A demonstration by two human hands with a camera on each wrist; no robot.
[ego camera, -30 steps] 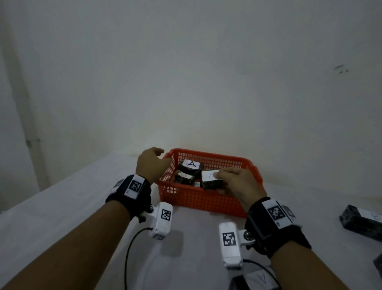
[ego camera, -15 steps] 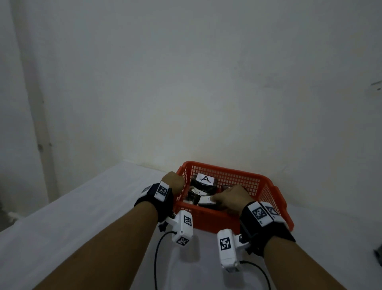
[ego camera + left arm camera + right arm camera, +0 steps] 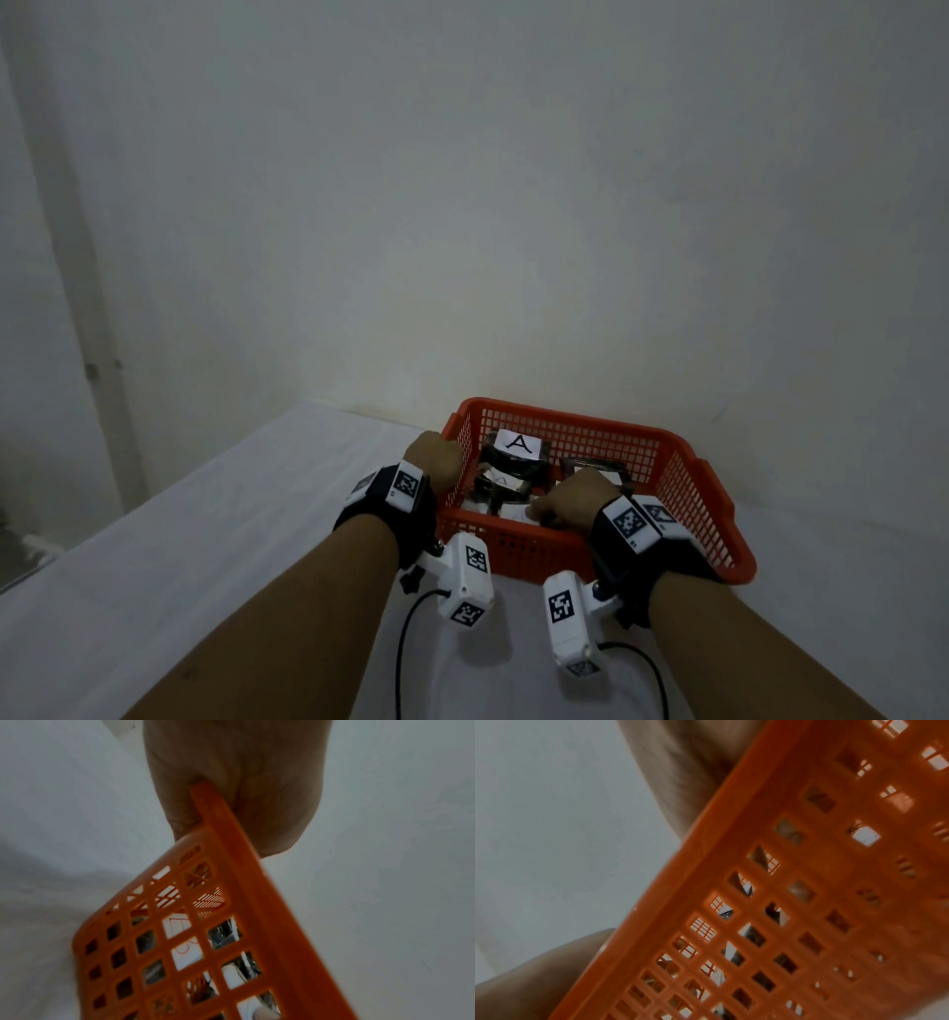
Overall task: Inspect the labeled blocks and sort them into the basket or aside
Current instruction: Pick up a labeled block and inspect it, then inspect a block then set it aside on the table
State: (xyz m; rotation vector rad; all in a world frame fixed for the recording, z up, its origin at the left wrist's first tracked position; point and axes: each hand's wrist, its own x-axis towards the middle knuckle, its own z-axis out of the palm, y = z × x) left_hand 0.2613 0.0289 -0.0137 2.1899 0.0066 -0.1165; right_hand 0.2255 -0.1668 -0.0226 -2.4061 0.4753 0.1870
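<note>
The left hand (image 3: pixel 434 460) sits at the left end of the orange basket (image 3: pixel 683 493). In the left wrist view its grip is closed on the basket's rim, with the thumb (image 3: pixel 177 805) on the outer side of the rim and the rest of the hand (image 3: pixel 257 780) on the inner side. The basket stands on a white tabletop (image 3: pixel 205 539), close to the pale wall (image 3: pixel 513 205).

Inside the basket lie several dark blocks with white paper labels. The one toward the back left shows a clear letter A (image 3: pixel 517 444) on top. A second block (image 3: pixel 500 485) lies just in front of it, its label too faint to read. Through the mesh in the left wrist view, a label with red handwriting (image 3: pixel 183 941) can be seen, though the letter is hard to make out.

The right hand (image 3: pixel 572 501) reaches over the near wall into the basket, knuckles up, fingers curled down among the blocks. A white label (image 3: pixel 516 513) shows just beside its fingertips, but whether its grip holds a block I cannot tell, since the hand covers what lies under it. The right wrist view shows only the basket's mesh wall (image 3: pixel 808 902) up close, with the hand (image 3: pixel 687 770) behind the rim.
</note>
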